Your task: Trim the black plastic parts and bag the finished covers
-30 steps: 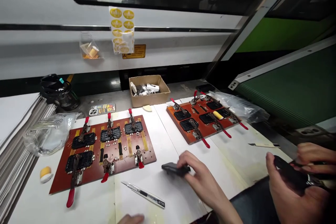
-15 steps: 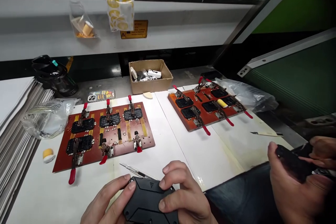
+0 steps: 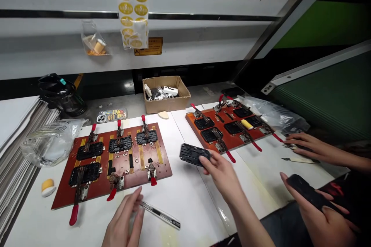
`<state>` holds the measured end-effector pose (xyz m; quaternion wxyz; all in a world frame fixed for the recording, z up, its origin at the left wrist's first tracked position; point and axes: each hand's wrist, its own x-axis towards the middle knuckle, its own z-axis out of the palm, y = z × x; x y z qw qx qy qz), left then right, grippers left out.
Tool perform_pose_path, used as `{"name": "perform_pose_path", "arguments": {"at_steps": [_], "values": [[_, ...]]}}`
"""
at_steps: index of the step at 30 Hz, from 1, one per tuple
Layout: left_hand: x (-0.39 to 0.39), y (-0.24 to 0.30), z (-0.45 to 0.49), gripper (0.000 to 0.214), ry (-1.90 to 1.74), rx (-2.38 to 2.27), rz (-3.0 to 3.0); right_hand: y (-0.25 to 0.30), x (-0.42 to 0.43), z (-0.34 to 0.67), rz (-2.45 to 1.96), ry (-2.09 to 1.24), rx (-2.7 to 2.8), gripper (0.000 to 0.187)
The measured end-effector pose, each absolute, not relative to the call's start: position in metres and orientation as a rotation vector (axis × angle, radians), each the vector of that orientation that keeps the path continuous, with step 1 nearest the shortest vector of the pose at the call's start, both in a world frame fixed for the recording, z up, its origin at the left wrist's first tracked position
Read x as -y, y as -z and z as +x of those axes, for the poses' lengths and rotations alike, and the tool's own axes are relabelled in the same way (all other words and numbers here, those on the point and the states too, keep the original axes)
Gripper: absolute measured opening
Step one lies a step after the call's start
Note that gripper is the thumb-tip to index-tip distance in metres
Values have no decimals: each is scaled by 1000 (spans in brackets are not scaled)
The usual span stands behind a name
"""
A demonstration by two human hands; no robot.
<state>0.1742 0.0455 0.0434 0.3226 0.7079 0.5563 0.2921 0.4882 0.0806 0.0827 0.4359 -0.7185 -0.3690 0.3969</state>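
Observation:
My right hand (image 3: 216, 168) grips a black plastic cover (image 3: 193, 154) by its right end, ribbed inner face showing, above the white table between two fixture boards. Low in the view, my left hand (image 3: 124, 218) has its thumb and fingers apart, holding nothing. Its fingers hide the left end of a utility knife (image 3: 162, 215) lying on the table. Beyond it lies the left red-brown fixture board (image 3: 121, 166), where toggle clamps with red handles stand over several black plastic parts (image 3: 120, 144). Its middle and right front places hold no black part.
To the right is a second fixture board (image 3: 213, 146) bearing a yellow roll (image 3: 247, 124). A co-worker's hands (image 3: 321, 204) hold a dark part (image 3: 307, 191) and touch the table near another knife (image 3: 301, 159). A cardboard box (image 3: 166, 106) stands behind; stacked paper (image 3: 20, 154) stands left.
My right hand has carried the black cover up and right, now ribbed face showing. My left hand has let go of it and moved beside the knife. The co-worker's one hand has reached to the table.

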Motion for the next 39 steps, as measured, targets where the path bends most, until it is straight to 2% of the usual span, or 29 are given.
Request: {"name": "perform_pose_path", "arguments": {"at_steps": [6,9,12,18,20,22,25,27,30,32,36,38,39], "values": [[-93,-11,199,51,-722,-1545,2032,-44,-166,429,-1775,-1218,1324,39],[-114,-6,211,54,-795,-1608,2085,-43,-180,405,-1854,-1100,1557,33],[-135,-6,216,55,-800,-1587,2146,-51,-185,399,-1948,-947,1763,36],[-163,-2,216,44,-715,-1540,2237,-55,-188,396,-2165,-803,1946,38],[-163,-1,215,43,-697,-1548,2242,-58,-175,392,-2224,-778,1937,34],[-161,-1,214,44,-682,-1550,2245,-75,-157,388,-2266,-800,1915,31],[-157,1,214,45,-659,-1562,2243,-132,-148,400,-1925,-845,1790,54],[-156,3,214,48,-648,-1578,2237,-183,-168,429,-1567,-737,1640,48],[-155,6,214,51,-638,-1606,2227,-243,-214,498,-1413,-681,1550,34],[-153,7,214,51,-633,-1616,2228,-255,-227,536,-1328,-705,1404,42],[-154,7,214,50,-617,-1629,2233,-209,-178,529,-1639,-733,1406,60],[-157,7,216,51,-603,-1638,2233,-164,-138,484,-2055,-837,1611,54],[-159,8,218,52,-594,-1642,2232,-140,-121,457,-2119,-931,1671,45]]}}
